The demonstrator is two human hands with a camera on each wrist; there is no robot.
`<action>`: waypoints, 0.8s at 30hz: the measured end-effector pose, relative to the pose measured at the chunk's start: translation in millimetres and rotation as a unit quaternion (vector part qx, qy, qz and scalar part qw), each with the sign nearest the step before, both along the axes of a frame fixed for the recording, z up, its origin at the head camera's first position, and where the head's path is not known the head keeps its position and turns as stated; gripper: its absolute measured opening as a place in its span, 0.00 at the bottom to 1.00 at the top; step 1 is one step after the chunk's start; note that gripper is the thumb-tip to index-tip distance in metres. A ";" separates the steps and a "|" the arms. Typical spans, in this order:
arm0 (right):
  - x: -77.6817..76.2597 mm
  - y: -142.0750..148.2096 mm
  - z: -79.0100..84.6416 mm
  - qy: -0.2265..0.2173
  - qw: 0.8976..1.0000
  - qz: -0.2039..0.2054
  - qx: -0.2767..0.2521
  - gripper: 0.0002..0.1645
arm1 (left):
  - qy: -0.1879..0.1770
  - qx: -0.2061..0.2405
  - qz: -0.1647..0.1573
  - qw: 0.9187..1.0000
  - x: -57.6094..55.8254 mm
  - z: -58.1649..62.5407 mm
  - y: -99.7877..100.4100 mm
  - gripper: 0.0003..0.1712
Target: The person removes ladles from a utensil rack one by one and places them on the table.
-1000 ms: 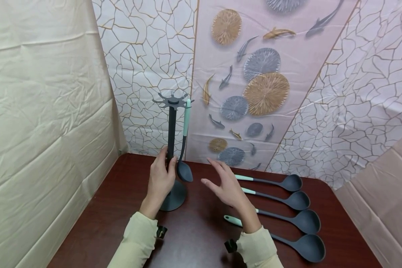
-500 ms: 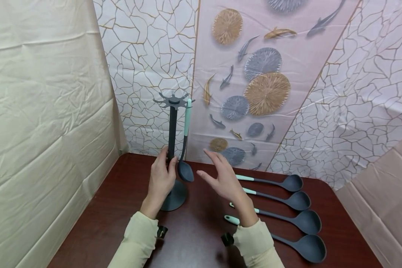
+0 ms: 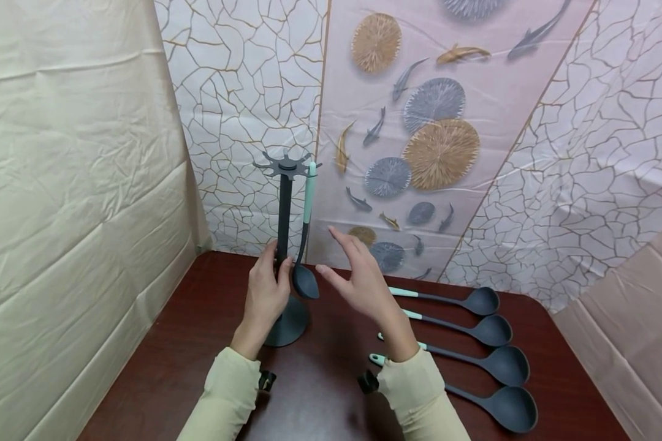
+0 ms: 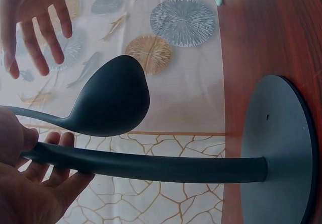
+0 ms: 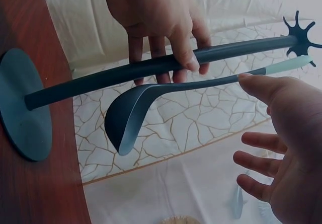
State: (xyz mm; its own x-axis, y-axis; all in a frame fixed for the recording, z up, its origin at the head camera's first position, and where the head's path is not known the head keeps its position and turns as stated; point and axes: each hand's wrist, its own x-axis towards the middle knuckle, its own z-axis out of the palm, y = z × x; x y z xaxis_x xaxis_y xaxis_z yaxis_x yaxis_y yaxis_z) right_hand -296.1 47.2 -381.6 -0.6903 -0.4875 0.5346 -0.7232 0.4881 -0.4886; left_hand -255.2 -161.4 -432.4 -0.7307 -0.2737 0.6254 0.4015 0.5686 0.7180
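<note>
A dark utensil stand (image 3: 284, 208) rises from a round base on the table, with a crown of hooks on top. My left hand (image 3: 265, 291) grips its pole, thumb and fingers around it in the right wrist view. From one hook hangs a dark ladle (image 3: 306, 282) with a mint handle, bowl down, just right of the pole. In the left wrist view the ladle's bowl (image 4: 113, 100) hangs apart from the pole. My right hand (image 3: 364, 282) is raised right of the ladle, its fingers extended and apart, holding nothing.
Several dark ladles (image 3: 491, 331) with mint handles lie in a row on the right of the dark red table (image 3: 320, 392), bowls to the right. My right forearm passes over some handles. Patterned cloth (image 3: 243, 104) hangs behind the table; plain cloth (image 3: 77, 184) covers the left side.
My right hand has moved left and upward, closer to the hanging ladle, uncovering more of the lying ladles' handles. The left hand keeps its grip on the pole.
</note>
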 end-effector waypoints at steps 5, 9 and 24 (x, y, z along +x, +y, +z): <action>-3.4 -3.9 5.6 0.011 1.000 0.003 -0.013 0.46 | 0.003 -0.003 -0.002 1.000 -0.7 -0.5 -0.5 0.20; -6.4 -6.7 9.7 0.023 0.999 0.010 -0.031 0.46 | 0.005 -0.005 -0.003 1.000 -1.4 -0.7 -1.2 0.20; -6.6 -18.6 26.0 0.048 0.996 0.030 -0.073 0.43 | 0.000 0.000 -0.004 1.000 -0.4 0.3 -0.5 0.18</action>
